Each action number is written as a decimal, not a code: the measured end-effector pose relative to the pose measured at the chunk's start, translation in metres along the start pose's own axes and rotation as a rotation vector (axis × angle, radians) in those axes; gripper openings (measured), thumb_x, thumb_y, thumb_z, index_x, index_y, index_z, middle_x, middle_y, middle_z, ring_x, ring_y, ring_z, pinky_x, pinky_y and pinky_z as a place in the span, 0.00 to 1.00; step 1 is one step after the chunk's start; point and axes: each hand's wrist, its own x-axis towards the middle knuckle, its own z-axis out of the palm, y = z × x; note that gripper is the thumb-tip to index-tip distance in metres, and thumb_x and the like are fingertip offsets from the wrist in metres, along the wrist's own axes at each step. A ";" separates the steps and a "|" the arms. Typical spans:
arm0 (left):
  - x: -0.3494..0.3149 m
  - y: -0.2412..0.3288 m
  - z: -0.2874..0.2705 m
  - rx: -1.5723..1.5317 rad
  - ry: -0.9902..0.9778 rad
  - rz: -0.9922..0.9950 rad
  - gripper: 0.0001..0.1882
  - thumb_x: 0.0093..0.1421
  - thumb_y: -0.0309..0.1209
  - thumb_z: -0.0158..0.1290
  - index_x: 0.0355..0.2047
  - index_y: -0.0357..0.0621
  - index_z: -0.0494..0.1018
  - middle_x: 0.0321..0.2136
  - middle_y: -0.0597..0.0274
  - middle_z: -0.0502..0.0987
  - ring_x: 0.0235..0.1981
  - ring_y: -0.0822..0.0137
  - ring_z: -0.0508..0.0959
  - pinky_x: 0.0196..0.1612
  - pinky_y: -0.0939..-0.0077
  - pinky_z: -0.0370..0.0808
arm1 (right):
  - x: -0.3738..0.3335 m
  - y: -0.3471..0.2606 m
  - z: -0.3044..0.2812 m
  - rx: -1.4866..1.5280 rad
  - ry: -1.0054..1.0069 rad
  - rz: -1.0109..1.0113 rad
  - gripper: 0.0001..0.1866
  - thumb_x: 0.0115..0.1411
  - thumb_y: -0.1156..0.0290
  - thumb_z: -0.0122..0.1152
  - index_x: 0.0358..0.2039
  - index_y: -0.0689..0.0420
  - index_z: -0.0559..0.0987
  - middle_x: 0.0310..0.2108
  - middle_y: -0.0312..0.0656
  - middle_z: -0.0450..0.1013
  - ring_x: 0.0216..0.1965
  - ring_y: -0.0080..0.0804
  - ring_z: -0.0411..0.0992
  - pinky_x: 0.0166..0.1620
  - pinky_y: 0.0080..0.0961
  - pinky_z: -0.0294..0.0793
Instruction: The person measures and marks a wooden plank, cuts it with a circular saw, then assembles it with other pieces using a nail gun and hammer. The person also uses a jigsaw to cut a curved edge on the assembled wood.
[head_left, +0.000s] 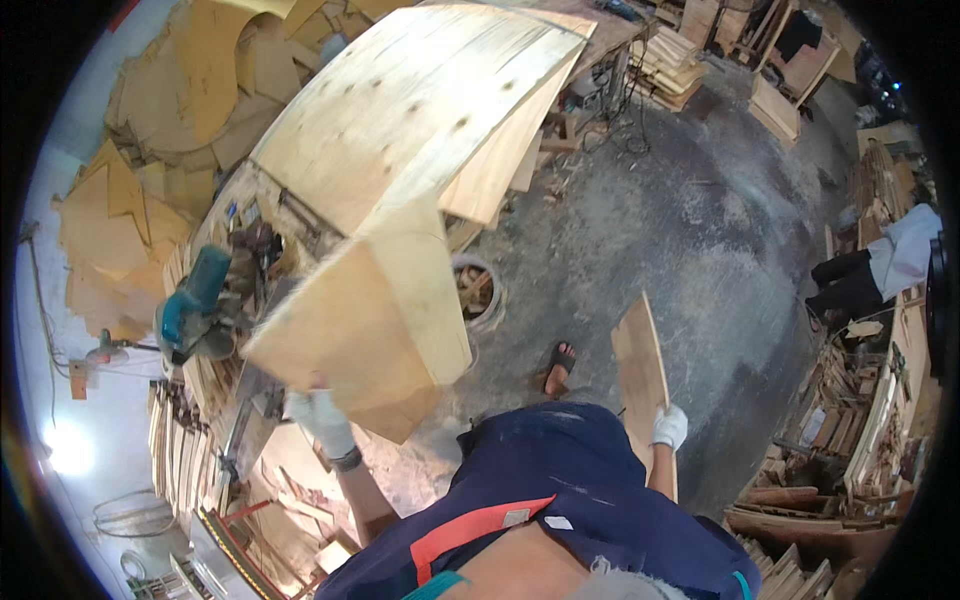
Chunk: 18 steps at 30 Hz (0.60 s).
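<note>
My white-gloved left hand (322, 424) has its fingers closed on the near edge of a plywood sheet (345, 325), close to a blue-green power saw (203, 285). My right hand (671, 427) grips a narrow plywood board (638, 352) beside me.

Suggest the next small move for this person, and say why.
Probably steady the plywood panel with the left hand: only that hand is on it, at the near edge, since the right hand is occupied holding a narrow plywood board out to the side.
</note>
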 end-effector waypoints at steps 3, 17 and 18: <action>0.039 0.027 0.022 0.190 0.221 0.179 0.17 0.71 0.34 0.53 0.50 0.30 0.74 0.46 0.50 0.74 0.46 0.58 0.74 0.53 0.61 0.73 | 0.033 -0.017 -0.015 0.046 -0.100 -0.034 0.11 0.59 0.60 0.62 0.38 0.49 0.86 0.34 0.52 0.80 0.38 0.56 0.79 0.43 0.45 0.79; 0.125 -0.003 0.117 -0.212 0.705 -0.157 0.34 0.74 0.50 0.43 0.68 0.34 0.59 0.66 0.48 0.66 0.59 0.57 0.74 0.59 0.54 0.75 | 0.335 -0.441 -0.193 0.238 0.462 -1.263 0.16 0.53 0.72 0.65 0.44 0.55 0.81 0.41 0.44 0.80 0.46 0.42 0.77 0.49 0.37 0.76; 0.125 -0.018 0.127 -0.092 0.735 -0.198 0.33 0.74 0.48 0.45 0.68 0.34 0.59 0.65 0.48 0.67 0.58 0.56 0.74 0.59 0.54 0.75 | 0.345 -0.477 -0.198 0.240 0.455 -1.332 0.17 0.53 0.72 0.66 0.45 0.56 0.81 0.43 0.44 0.80 0.48 0.42 0.77 0.51 0.36 0.76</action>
